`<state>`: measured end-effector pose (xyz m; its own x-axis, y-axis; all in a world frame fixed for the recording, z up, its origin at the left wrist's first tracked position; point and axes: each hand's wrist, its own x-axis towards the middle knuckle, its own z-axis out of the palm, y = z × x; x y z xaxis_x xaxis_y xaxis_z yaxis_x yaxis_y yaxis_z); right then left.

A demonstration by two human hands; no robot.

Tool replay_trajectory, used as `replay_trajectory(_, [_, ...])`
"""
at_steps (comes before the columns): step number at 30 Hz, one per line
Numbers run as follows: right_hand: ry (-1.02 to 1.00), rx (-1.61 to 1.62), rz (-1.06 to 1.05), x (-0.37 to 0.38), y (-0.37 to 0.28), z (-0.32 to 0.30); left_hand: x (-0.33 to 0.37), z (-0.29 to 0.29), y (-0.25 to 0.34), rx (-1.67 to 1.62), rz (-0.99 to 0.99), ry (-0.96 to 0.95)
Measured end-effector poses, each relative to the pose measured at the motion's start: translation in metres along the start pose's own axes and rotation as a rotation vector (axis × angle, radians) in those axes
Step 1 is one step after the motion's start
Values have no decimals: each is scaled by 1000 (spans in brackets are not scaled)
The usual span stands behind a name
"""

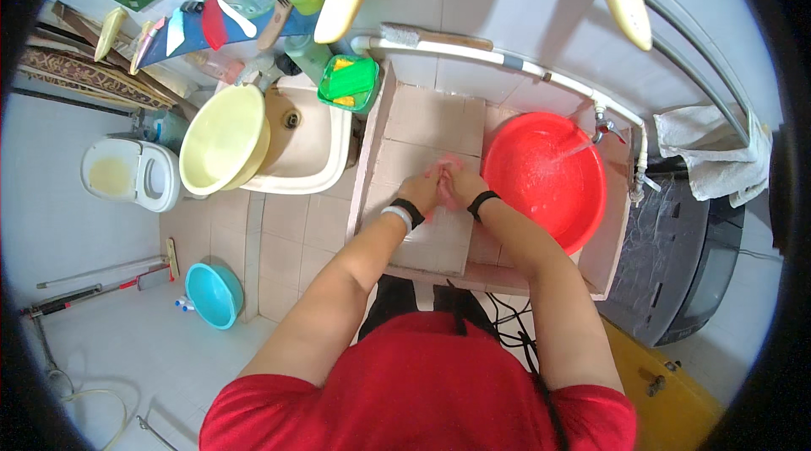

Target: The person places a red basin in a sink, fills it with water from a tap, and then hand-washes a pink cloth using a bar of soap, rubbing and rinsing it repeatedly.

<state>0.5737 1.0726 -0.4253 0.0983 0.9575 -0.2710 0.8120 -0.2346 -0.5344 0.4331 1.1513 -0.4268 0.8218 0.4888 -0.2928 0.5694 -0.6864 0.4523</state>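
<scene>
My left hand [417, 192] and my right hand [463, 184] are pressed together over a tiled slab [405, 240] in front of me. Both are closed on a small pink cloth [448, 163], which shows above and between the fingers; most of it is hidden by them. Just right of my hands stands a red basin [598, 198] with water in it. A stream falls into it from the wall tap [602, 127] at its far right edge.
Left of the slab, a pale yellow basin [193, 147] overlaps the white sink [340, 147]. A green soap box [361, 100] sits on the sink's far corner. Farther left are a toilet [160, 198] and a blue basin [194, 299]. Cables [515, 326] hang by my legs.
</scene>
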Motion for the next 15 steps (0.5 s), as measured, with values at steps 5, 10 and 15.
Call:
replay_trajectory(5, [12,190,231,-36,-10,-5,-18,-20,7,-80,-140,-40])
replay_trajectory(10, [121,345,184,-32,29,-1,-21,-30,7,-7,-191,-91])
replay_trajectory(15, [-59,547,267,-44,-5,-91,-54,-69,23,144,-131,298])
